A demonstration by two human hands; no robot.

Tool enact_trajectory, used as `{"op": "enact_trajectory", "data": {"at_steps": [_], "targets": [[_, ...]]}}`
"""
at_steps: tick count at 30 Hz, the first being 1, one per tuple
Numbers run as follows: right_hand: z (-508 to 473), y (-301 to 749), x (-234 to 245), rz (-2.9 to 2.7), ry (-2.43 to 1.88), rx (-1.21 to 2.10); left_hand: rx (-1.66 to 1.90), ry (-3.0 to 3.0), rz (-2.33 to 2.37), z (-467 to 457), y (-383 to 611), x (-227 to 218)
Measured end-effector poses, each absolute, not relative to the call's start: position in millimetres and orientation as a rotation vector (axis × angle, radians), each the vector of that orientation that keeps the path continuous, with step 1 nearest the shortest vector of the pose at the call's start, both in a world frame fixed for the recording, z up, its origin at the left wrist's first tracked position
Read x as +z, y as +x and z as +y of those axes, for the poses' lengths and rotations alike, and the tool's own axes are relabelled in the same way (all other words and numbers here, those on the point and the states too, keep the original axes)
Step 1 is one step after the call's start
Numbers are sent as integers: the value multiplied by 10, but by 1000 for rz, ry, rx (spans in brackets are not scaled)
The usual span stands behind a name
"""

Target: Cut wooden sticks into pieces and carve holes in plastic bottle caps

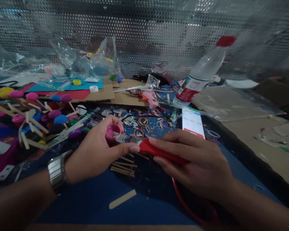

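Pinched in my left hand is a small pink bottle cap, its hollow side showing. My right hand grips a red-handled utility knife, whose metal blade reaches to the cap's rim. Whether the blade cuts in or only touches cannot be made out. My left thumb lies along the blade near the red handle. Below the hands, thin wooden sticks lie in a bunch on the blue table, and a single flat craft stick rests closer to me.
Colourful caps with sticks crowd the left side. Rubber bands and scraps lie behind my hands. Farther back are a pink glue gun, a tilted-looking water bottle, a phone and cardboard. A red cord curves below my right hand.
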State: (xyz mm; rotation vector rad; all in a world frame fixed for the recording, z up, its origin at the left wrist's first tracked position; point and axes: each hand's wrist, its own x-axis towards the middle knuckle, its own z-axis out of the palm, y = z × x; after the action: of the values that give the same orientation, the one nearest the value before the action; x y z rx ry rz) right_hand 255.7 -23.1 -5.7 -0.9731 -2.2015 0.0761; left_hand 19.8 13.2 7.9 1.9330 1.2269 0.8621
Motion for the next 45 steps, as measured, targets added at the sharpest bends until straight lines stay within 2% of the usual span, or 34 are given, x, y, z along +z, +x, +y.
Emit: {"op": "enact_trajectory", "data": {"at_steps": [17, 25, 30, 34, 45], "targets": [[-213, 2581, -90, -2211, -939, 75, 762, 1826, 1085, 79, 191, 33], [-204, 2574, -98, -2170, -987, 79, 928, 1696, 1042, 57, 188, -38], [-204, 2563, -106, -2177, -997, 71, 870, 1852, 1105, 26, 194, -71], [-203, 2560, -101, -2187, -968, 67, 822, 1757, 1079, 3, 213, -71], [-235, 2561, -72, -2205, -958, 82, 919, 1839, 1145, 52, 245, 18]]}}
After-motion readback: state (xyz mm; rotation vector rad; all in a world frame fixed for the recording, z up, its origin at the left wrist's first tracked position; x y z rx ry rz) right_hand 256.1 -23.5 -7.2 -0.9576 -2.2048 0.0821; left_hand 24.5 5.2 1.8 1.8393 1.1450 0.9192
